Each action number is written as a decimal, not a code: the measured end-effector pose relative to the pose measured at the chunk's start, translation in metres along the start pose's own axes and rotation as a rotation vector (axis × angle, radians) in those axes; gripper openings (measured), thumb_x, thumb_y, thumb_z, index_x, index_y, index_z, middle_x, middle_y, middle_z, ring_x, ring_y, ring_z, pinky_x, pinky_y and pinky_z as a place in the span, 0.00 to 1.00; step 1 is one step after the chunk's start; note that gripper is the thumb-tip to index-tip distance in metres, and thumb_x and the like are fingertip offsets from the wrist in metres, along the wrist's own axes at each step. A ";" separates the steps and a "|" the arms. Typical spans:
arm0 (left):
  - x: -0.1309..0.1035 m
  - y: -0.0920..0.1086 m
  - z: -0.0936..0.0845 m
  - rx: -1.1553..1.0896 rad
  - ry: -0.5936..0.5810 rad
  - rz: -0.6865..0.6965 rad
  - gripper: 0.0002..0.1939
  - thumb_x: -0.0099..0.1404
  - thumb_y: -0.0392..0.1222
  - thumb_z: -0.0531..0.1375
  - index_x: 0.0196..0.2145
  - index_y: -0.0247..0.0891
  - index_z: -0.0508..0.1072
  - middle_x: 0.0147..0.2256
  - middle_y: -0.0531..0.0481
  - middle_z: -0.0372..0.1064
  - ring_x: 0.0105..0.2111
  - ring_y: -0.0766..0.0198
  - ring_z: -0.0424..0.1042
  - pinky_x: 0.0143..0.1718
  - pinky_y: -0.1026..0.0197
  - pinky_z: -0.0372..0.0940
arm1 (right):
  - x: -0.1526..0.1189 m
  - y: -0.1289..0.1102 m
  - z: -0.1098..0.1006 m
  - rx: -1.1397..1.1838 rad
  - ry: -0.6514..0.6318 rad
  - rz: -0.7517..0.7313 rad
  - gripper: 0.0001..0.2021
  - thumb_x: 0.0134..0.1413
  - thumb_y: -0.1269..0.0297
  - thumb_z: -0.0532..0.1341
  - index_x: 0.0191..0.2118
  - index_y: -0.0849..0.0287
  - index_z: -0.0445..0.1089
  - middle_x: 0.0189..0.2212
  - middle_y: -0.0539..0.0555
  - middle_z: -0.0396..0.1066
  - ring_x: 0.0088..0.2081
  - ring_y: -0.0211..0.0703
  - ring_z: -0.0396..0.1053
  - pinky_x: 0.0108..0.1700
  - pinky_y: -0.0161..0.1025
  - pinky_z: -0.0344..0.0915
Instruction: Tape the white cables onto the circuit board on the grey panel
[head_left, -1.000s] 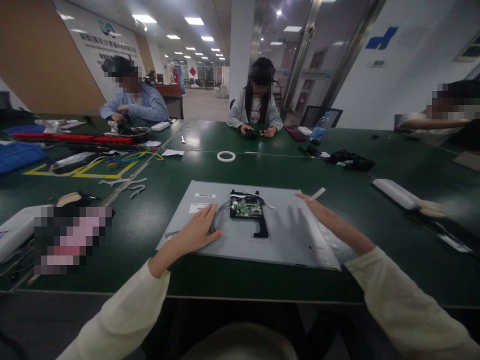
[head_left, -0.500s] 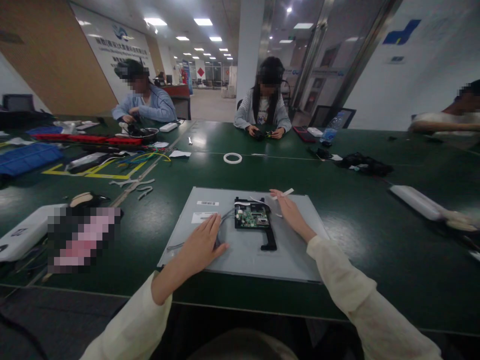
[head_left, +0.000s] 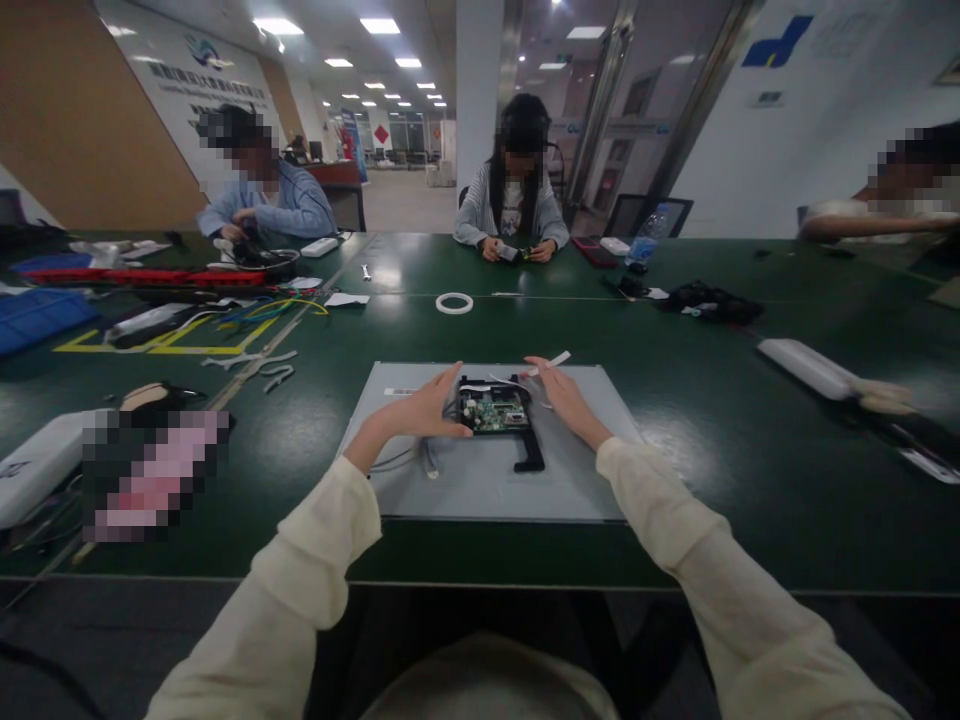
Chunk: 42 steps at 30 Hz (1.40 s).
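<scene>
A grey flat panel (head_left: 570, 490) lies on the table in front of me. On it rests a green circuit board (head_left: 495, 416) in a black bracket (head_left: 534, 450). My left hand (head_left: 424, 405) is at the board's left edge, fingers stretched and thumb apart, holding nothing I can see. Grey cables (head_left: 430, 458) run out below that hand across the panel. At the bracket's upper right, my right hand (head_left: 564, 398) has its fingers closed on a narrow white strip (head_left: 553, 362). Part of the bracket's left side is hidden by my left hand.
Beyond the panel lie a white ring (head_left: 454, 303) and pale wrench-like tools (head_left: 251, 362). To the left are a white case (head_left: 52, 465), a blue bin (head_left: 41, 318) and coloured wires (head_left: 289, 308). A white bar-shaped object (head_left: 806, 368) lies right. Other people sit around the table.
My left hand has moved forward and right, off the cables and up to the board's left edge. My right hand keeps the white strip at nearly the same spot. The whole view has shifted slightly.
</scene>
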<state>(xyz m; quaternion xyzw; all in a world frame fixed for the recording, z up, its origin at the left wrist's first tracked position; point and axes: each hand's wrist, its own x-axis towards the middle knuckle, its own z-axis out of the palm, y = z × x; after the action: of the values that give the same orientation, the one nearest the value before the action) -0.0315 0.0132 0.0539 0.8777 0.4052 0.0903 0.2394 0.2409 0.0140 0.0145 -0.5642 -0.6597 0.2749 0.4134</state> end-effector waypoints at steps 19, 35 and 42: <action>0.003 0.003 0.019 -0.272 0.111 0.063 0.56 0.52 0.48 0.65 0.65 0.37 0.30 0.63 0.33 0.44 0.62 0.50 0.49 0.60 0.49 0.48 | -0.002 0.000 -0.002 -0.063 -0.007 -0.050 0.25 0.62 0.49 0.41 0.48 0.58 0.68 0.44 0.57 0.72 0.49 0.48 0.66 0.54 0.46 0.58; -0.003 0.021 0.009 -0.365 0.469 -0.037 0.22 0.65 0.54 0.48 0.44 0.34 0.68 0.36 0.45 0.72 0.37 0.63 0.72 0.37 0.62 0.65 | -0.016 -0.028 -0.016 -0.428 0.098 -0.616 0.13 0.58 0.65 0.48 0.41 0.58 0.68 0.44 0.59 0.70 0.51 0.48 0.63 0.55 0.50 0.57; 0.006 0.073 0.027 -0.618 0.126 -0.063 0.28 0.64 0.62 0.44 0.32 0.33 0.68 0.26 0.48 0.71 0.21 0.68 0.69 0.17 0.69 0.55 | -0.028 -0.041 -0.008 -0.603 -0.102 -0.781 0.09 0.56 0.69 0.50 0.35 0.60 0.67 0.40 0.62 0.70 0.45 0.50 0.65 0.50 0.50 0.60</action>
<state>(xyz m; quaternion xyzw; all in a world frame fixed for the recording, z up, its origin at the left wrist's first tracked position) 0.0311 -0.0321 0.0662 0.7429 0.3998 0.2560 0.4719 0.2276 -0.0223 0.0459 -0.3549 -0.8915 -0.0764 0.2710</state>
